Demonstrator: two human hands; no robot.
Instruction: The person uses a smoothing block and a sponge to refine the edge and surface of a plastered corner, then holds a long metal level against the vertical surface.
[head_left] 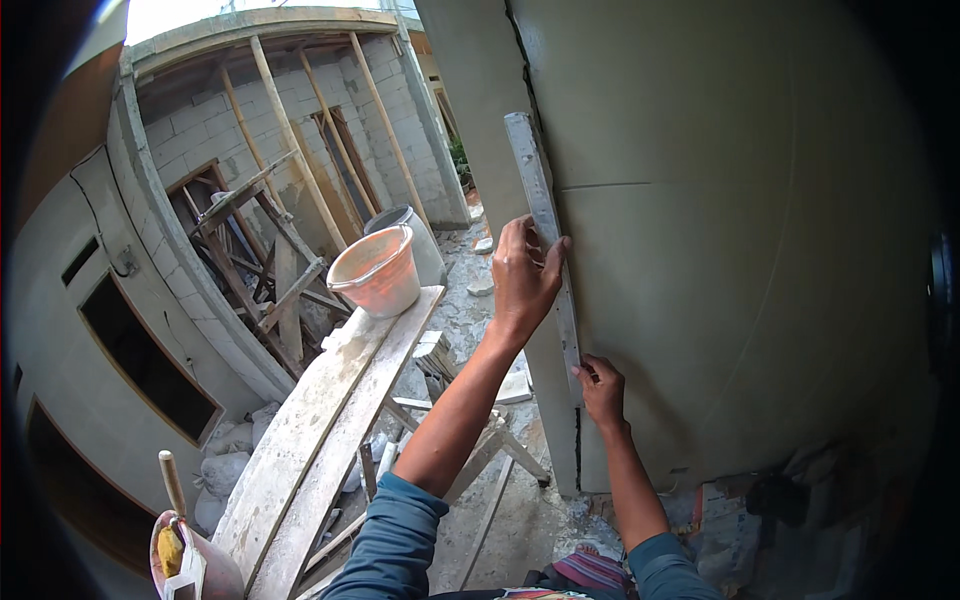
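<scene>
A long, pale straightedge (540, 190), smeared with plaster, stands nearly upright along the dark, ragged gap in the grey wall (700, 270). My left hand (525, 275) is closed round its middle, thumb on the right side and fingers on the left. Lower down, my right hand (602, 388) pinches the bar near its bottom end. Below that end the dark gap (578, 445) shows again. A thin horizontal line (605, 186) marks the wall right of the bar's upper part.
At left, a plank platform (330, 430) on trestles carries an orange-stained bucket (375, 270). Behind it stands a larger grey drum (428, 255). A second bucket (215, 560) at lower left holds a wooden handle and a yellow sponge-like thing. Rubble and sacks (225, 470) lie around.
</scene>
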